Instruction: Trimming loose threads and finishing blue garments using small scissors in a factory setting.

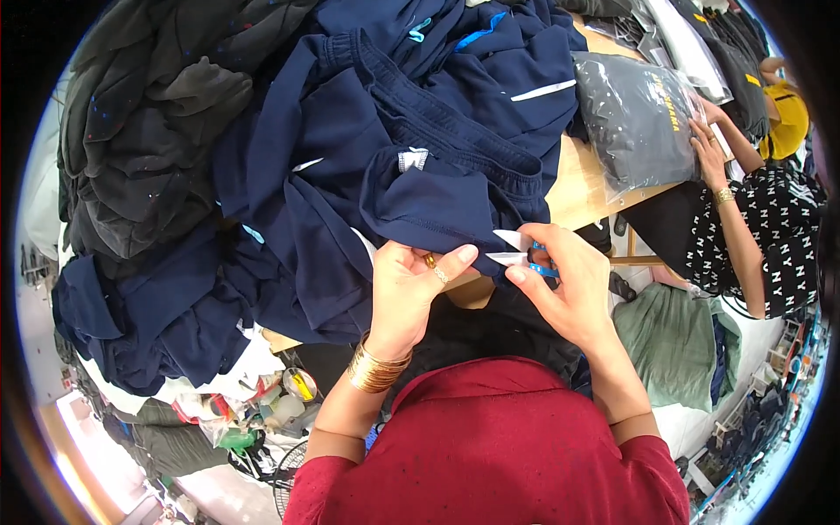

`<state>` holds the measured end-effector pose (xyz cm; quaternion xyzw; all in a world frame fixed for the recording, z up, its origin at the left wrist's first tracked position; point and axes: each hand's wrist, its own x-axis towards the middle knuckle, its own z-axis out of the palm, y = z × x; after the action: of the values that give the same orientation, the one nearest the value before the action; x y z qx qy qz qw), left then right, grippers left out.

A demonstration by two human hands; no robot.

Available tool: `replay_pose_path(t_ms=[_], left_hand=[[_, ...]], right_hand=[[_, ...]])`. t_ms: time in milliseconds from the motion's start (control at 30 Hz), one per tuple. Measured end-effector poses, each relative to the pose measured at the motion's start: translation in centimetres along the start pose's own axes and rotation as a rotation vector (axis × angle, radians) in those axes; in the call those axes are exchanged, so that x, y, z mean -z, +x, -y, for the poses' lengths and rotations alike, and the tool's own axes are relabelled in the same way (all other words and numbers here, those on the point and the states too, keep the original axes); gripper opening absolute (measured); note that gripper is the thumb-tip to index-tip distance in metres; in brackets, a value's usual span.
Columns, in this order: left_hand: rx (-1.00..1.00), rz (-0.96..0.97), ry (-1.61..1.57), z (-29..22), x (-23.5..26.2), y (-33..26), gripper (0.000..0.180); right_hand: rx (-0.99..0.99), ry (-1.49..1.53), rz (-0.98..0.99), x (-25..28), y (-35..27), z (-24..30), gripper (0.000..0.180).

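Note:
My left hand (407,284) pinches the stitched edge of a navy garment (437,206) between thumb and fingers. In my right hand (569,284) is a pair of thread snips (542,262) with blue handles. Their two pale blades are spread apart and point left, at the garment's edge close to my left thumb. A small white label (413,158) shows inside the held part. Just beyond it lies a gathered elastic waistband (446,131) in the same navy cloth. Whether a thread lies between the blades is too small to tell.
Navy garments (324,114) heap across the wooden table (582,188). A dark grey pile (157,131) rises at the left. At the right, a co-worker's hands (709,149) rest on a clear-bagged dark garment (634,122). Green cloth (669,341) lies below them.

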<state>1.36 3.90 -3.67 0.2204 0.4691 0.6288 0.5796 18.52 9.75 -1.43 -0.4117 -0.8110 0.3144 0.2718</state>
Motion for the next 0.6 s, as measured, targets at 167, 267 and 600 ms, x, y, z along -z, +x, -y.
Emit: replay_pose_path(t_ms=[167,267,600], left_hand=[[-0.058,0.011,0.022,-0.26,-0.47,-0.10,0.025],[-0.056,0.001,0.017,-0.24,-0.60,-0.03,0.026],[-0.101,0.000,0.035,-0.11,-0.62,-0.47,0.026]], right_hand=[[0.083,-0.063,-0.046,0.06,-0.01,-0.01,0.031],[0.108,-0.107,-0.050,0.01,0.19,-0.18,0.031],[0.150,-0.165,-0.054,-0.19,0.00,-0.07,0.029]])
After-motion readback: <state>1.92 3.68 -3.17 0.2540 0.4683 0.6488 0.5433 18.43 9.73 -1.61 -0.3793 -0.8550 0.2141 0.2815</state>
